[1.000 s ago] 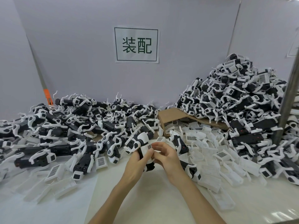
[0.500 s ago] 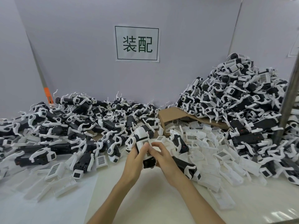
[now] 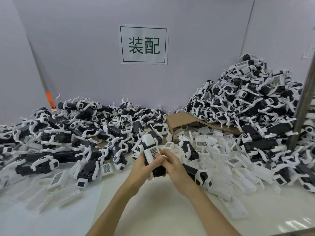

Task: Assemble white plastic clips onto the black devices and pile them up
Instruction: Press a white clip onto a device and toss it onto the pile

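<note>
in front of the cardboard box [image 3: 183,118], left hand [image 3: 142,166] and right hand [image 3: 173,166] grip one device [image 3: 159,172], seating its clip [image 3: 150,145]; next probably a firm press home.

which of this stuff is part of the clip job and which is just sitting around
In the job: black device held in left hand and right hand, white clip on it, loose white clips, device heaps.
Lying about: cardboard, wall sign, orange tag.
</note>
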### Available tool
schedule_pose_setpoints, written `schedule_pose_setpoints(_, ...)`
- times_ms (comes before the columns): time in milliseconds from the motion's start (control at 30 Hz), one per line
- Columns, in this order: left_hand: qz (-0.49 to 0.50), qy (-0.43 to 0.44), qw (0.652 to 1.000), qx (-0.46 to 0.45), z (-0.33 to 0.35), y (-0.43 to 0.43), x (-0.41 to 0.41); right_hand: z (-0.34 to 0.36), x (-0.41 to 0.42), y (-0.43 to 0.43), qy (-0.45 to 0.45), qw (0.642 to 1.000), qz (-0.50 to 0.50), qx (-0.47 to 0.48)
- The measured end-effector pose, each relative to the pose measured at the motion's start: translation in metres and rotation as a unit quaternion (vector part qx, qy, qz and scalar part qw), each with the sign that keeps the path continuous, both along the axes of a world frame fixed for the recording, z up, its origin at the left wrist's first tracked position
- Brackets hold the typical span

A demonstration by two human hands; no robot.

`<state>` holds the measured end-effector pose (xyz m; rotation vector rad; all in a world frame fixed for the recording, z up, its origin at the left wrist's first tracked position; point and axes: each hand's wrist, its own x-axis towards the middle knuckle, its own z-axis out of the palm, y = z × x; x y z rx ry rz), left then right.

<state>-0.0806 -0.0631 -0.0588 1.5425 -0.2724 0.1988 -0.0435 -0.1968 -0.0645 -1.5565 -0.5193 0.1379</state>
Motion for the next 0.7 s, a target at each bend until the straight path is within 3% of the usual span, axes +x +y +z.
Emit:
schedule_pose_setpoints(300,-0.006,0.002,0.999,-0.031,-0.0033,-0.0020,0.0029,0.0000,-0.0017,0.0003,-0.002,0.999,-0.008,0.034)
schedule_pose_setpoints(533,-0.032,-0.039,0.995,0.081,-0.0066,-0.0051,0.0074,0.0025,0.0019,-0.0038,0.044,0.997,0.017,0.068)
schedule_pose_setpoints(700,-0.026,-0.059,0.995,0.070,-0.0052,-0.0050,0.0074,-0.0003,0.0009,-0.0002,0.013,0.997,0.015,0.073)
